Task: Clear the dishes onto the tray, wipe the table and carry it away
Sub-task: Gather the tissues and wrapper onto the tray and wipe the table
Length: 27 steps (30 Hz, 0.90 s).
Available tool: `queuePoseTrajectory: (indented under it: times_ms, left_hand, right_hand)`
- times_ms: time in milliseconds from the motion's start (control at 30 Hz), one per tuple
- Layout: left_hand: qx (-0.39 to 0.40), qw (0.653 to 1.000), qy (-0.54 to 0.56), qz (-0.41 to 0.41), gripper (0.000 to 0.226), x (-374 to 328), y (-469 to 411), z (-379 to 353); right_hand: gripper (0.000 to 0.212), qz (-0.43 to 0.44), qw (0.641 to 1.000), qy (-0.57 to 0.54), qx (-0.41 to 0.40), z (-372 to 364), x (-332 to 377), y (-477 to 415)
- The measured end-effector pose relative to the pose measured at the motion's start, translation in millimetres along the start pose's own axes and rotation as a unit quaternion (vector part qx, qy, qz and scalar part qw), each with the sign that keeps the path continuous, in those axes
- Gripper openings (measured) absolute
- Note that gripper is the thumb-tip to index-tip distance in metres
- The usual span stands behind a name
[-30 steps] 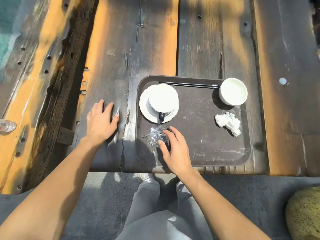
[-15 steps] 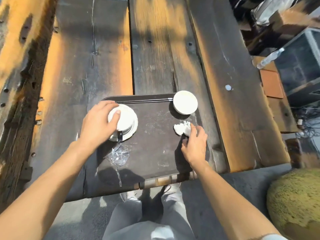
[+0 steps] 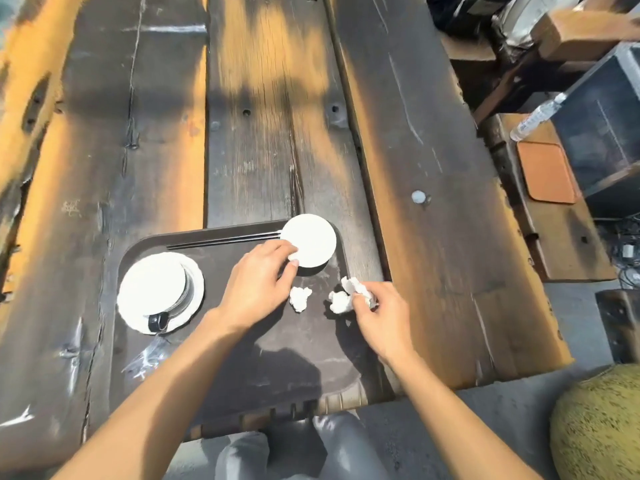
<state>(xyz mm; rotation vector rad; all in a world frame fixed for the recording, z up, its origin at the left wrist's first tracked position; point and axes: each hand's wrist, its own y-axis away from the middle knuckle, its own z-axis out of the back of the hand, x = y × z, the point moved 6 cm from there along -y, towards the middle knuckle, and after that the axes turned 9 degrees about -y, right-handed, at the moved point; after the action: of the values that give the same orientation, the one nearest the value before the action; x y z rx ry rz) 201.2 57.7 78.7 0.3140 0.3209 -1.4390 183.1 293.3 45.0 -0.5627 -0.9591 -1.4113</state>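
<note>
Right hand (image 3: 381, 315) had its fingers pinched around a crumpled napkin (image 3: 346, 296) on the tray (image 3: 277, 368). Left hand (image 3: 258, 284) sat loosely curled, fingertips touching the white bowl (image 3: 311, 240).

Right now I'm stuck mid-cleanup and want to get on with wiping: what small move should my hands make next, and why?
Probably lift the right hand off the tray with the crumpled napkin it is pinching and take it to the bare table. All dishes seem to sit on the tray already, so wiping looks next. The left hand rests by the small bowl.
</note>
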Motion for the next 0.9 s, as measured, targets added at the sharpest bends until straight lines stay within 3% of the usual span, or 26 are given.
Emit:
queuePoseTrajectory:
  times_ms: [167,367,433,633,767,900]
  left_hand:
    - [-0.025,0.999,-0.008,-0.032,0.028,-50.8,-61.1,-12.9]
    - [-0.017,0.998,-0.054,-0.041,0.031,-67.8,-104.8,-33.5]
    - [0.007,0.996,-0.078,-0.038,0.033,-65.1,-111.1,-40.4]
    - [0.110,0.981,-0.152,-0.043,0.042,-60.3,-150.9,-68.4]
    - [0.175,0.962,-0.203,-0.044,0.050,-72.7,-185.1,-100.2]
    - [0.210,0.950,-0.226,-0.054,0.064,-86.7,-214.0,-135.5]
  right_hand:
    - [0.012,-0.050,0.994,-0.076,0.064,35.0,1.0,-40.2]
    - [0.033,-0.083,0.961,-0.096,0.247,-5.7,-0.9,-42.8]
    - [0.039,-0.110,0.950,-0.122,0.264,-18.3,-4.4,-38.0]
    - [0.021,-0.168,0.954,-0.205,0.139,-0.9,-34.8,-68.3]
    - [0.034,-0.170,0.955,-0.236,0.055,45.0,-51.9,-96.3]
    - [0.022,-0.233,0.925,-0.300,0.000,67.7,-68.1,-114.5]
